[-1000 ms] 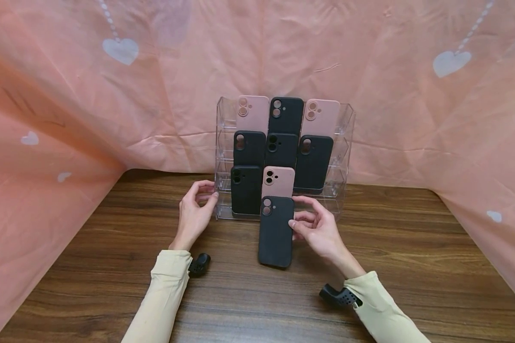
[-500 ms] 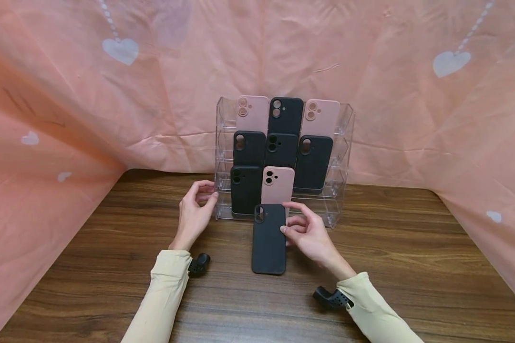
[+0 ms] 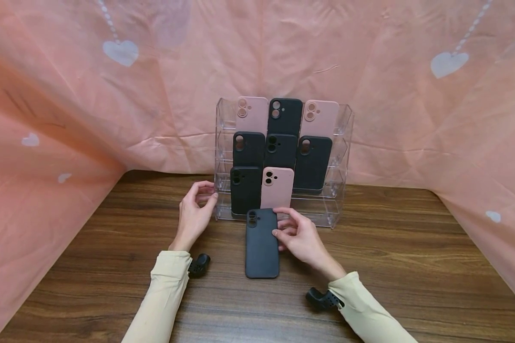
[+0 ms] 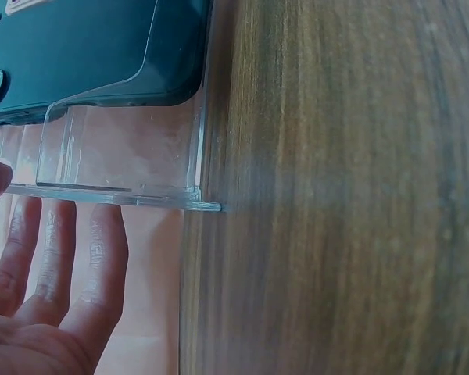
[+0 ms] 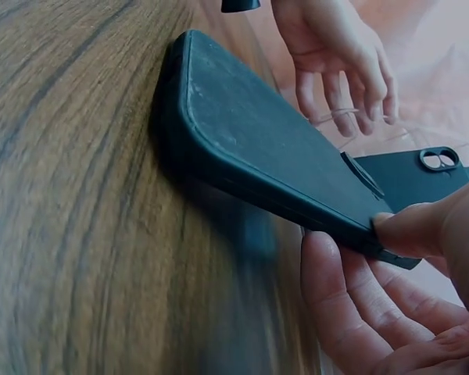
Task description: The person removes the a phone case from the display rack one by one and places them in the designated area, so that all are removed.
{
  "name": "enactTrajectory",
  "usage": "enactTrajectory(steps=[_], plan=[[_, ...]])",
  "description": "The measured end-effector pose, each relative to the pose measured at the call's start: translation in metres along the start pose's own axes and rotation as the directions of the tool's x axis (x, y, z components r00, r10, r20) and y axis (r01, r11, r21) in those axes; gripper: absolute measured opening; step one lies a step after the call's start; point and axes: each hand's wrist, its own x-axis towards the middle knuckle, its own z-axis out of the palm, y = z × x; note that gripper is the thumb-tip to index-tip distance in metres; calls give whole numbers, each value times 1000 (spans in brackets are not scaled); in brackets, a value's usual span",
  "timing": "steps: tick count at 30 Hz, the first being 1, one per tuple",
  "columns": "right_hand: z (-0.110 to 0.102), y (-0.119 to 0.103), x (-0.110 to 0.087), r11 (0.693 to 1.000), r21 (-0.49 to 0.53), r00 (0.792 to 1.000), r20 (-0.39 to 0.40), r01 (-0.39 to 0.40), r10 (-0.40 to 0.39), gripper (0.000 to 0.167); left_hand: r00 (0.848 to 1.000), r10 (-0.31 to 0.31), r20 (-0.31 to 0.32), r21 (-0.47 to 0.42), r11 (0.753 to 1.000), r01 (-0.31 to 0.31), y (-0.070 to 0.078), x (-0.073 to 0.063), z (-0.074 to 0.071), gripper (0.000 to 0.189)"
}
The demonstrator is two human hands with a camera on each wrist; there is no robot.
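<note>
A black phone case [image 3: 262, 247] is pinched at its upper right edge by my right hand [image 3: 302, 238], thumb in front and fingers behind. The right wrist view has the case [image 5: 250, 133] tilted, its lower end close to the tabletop; contact there I cannot tell. My left hand [image 3: 195, 212] holds the left side of a clear tiered display stand [image 3: 339, 176]. Its fingers [image 4: 102, 258] touch the outer side panel, with the thumb at the edge. Upright in the stand's front part are another black case [image 3: 245, 190] and a pink case [image 3: 279, 186].
Higher tiers hold more cases, black [image 3: 313, 164] and pink [image 3: 322, 116]. A brown wood-grain table [image 3: 133, 276] lies under everything. Pink fabric [image 3: 395, 128] with white hearts hangs behind and at both sides. Each wrist wears a black camera mount [image 3: 322, 299].
My right hand has carried the black phone case left and toward me, lowering it away from the pink case behind. The left hand has stayed at the stand's side.
</note>
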Motion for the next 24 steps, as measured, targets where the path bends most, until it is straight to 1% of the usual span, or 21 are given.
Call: enactTrajectory(steps=[9, 15, 24], plan=[[13, -1, 2, 1000, 9, 999, 45, -27, 27, 47, 1000, 5, 2, -1, 1000, -4, 0, 0, 0, 26], [23, -1, 4, 998, 18, 996, 73, -61, 59, 44, 1000, -4, 7, -22, 1000, 5, 0, 0, 0, 26], [34, 1, 7, 996, -20, 994, 68, -90, 91, 40, 1000, -1, 8, -27, 1000, 1, -1, 0, 0, 25]])
